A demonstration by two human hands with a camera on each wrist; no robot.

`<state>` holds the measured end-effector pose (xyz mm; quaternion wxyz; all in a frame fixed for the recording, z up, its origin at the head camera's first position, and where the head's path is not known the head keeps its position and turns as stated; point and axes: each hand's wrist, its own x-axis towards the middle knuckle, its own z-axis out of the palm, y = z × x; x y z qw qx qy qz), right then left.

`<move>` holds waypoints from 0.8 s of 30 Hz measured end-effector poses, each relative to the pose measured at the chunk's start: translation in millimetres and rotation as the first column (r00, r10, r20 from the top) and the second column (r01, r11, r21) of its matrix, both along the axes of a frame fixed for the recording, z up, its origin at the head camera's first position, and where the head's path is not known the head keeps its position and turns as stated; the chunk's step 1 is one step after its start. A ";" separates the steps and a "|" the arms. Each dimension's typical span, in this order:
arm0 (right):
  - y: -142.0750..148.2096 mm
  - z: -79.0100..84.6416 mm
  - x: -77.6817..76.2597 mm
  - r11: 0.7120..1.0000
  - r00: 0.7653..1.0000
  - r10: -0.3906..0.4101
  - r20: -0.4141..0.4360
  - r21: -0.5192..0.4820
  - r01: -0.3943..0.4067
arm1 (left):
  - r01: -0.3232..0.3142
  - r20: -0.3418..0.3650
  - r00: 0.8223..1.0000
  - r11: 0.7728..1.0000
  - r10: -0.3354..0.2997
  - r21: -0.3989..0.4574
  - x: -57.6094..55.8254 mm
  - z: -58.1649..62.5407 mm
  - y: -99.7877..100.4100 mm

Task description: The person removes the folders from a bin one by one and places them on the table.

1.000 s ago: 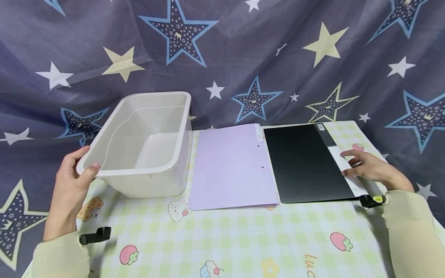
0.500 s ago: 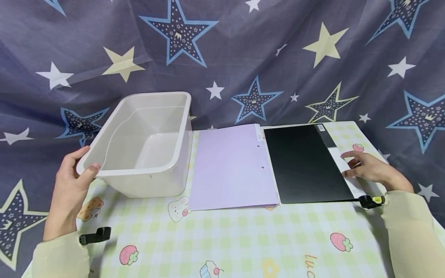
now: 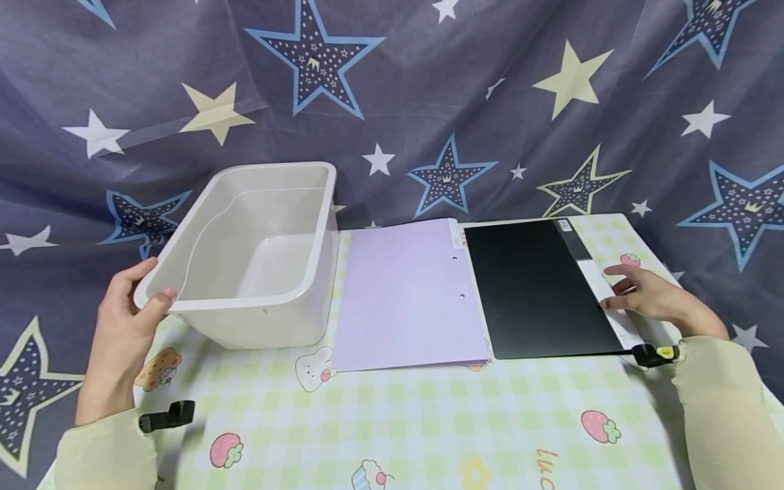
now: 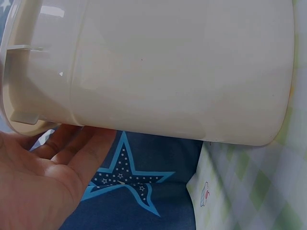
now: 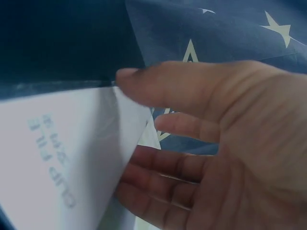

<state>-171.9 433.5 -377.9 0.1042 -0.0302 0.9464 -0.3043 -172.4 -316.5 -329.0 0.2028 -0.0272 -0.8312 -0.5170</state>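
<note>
A white plastic bin stands upright on the left of the table. My left hand grips its near left corner, thumb over the rim. In the left wrist view the fingers of that hand reach behind the bin's wall. At the right lies a black clip file with a white strip along its right side. My right hand holds that edge. Seen from the right wrist, the thumb is on top of the strip, and several fingers are at or under its edge.
A light purple folder with two punched holes lies between the bin and the clip file. Green checked cloth covers the table. A dark curtain with stars hangs right behind it.
The clip file's white strip has shifted very slightly leftward at its outer edge, and my right fingers have moved a little. My left hand, the bin and the purple folder look unmoved.
</note>
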 end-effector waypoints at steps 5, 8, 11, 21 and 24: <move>-3.7 4.2 0.0 1.000 0.999 -0.028 -0.016 0.012 0.028 | 0.003 0.001 1.000 1.000 -0.003 0.000 -0.2 0.0 -0.5; -6.8 6.7 -0.3 0.999 0.999 -0.037 -0.030 0.013 0.037 | 0.001 0.010 1.000 1.000 -0.001 -0.012 -0.7 0.0 -0.7; -8.9 9.3 -0.4 0.999 0.998 -0.045 -0.038 0.012 0.046 | -0.010 0.022 1.000 0.999 0.011 -0.036 -1.3 -0.4 -0.9; -15.8 14.6 -0.8 0.994 0.990 -0.105 -0.096 0.031 0.109 | -0.044 0.013 0.999 0.997 0.045 -0.060 -2.1 -0.1 2.0; -20.3 16.7 -1.0 0.994 0.985 -0.097 -0.139 0.037 0.103 | -0.061 0.025 0.998 0.996 0.063 -0.066 -0.9 -0.2 1.8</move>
